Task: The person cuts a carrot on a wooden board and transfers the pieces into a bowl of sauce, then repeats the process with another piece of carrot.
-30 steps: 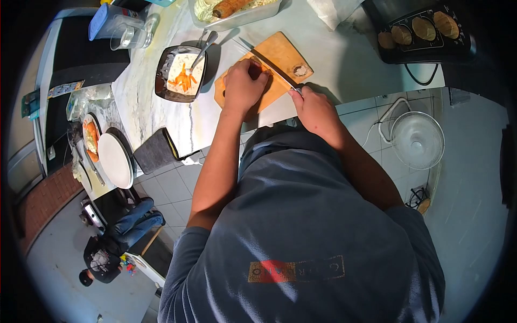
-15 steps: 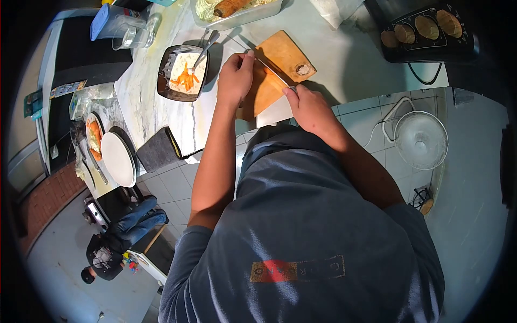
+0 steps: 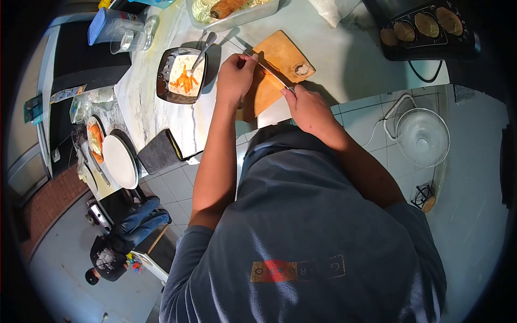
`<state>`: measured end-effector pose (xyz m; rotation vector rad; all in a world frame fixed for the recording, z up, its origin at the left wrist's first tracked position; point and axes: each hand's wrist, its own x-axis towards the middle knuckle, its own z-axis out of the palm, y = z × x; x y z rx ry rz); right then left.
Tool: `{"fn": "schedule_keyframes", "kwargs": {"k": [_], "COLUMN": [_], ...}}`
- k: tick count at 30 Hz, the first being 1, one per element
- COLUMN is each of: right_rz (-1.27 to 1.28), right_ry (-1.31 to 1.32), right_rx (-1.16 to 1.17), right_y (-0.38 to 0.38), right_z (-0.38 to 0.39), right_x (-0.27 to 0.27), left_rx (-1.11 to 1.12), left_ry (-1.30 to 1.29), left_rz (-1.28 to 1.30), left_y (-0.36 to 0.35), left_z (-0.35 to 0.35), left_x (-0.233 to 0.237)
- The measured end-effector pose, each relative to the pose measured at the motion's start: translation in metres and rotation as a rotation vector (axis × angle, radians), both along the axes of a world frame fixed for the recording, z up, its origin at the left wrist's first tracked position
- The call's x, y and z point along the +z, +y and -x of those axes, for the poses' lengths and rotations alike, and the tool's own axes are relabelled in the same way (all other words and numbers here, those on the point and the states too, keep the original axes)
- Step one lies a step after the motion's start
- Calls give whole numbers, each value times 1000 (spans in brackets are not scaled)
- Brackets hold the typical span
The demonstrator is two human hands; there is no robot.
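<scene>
My right hand [image 3: 306, 106] grips the handle of a knife [image 3: 271, 74], whose blade slants up and left across a wooden cutting board [image 3: 281, 55]. My left hand [image 3: 235, 75] is at the board's left edge with its fingers curled and its fingertips at the blade's tip. I cannot tell whether it holds anything. Just left of it stands a dark square bowl [image 3: 164, 81] of white sauce with orange carrot sticks [image 3: 184, 81] and a spoon [image 3: 205, 47] in it.
A tray [image 3: 245, 17] holding a whole carrot sits behind the board. A black griddle [image 3: 428, 46] with round cakes is at the back right. Plastic containers [image 3: 110, 24], plates [image 3: 118, 160] and a dark box [image 3: 159, 152] lie left. A fan [image 3: 423, 138] stands on the floor; another person [image 3: 116, 245] sits below.
My left hand lifted off the middle of the board and moved up-left to the knife's tip. The knife swung with it toward the board's left edge.
</scene>
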<state>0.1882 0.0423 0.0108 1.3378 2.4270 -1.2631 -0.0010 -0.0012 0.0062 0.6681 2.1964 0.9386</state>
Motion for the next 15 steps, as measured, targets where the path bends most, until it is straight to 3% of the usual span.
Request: {"fn": "schedule_keyframes", "kwargs": {"k": [15], "right_rz": [19], "right_ry": [-4], "right_rx": [5], "right_y": [0], "right_z": [1], "right_x": [-3], "left_rx": [-30], "left_ry": [-134], "left_rz": [-66], "left_y": [3], "left_z": [7], "left_x": [-5]}}
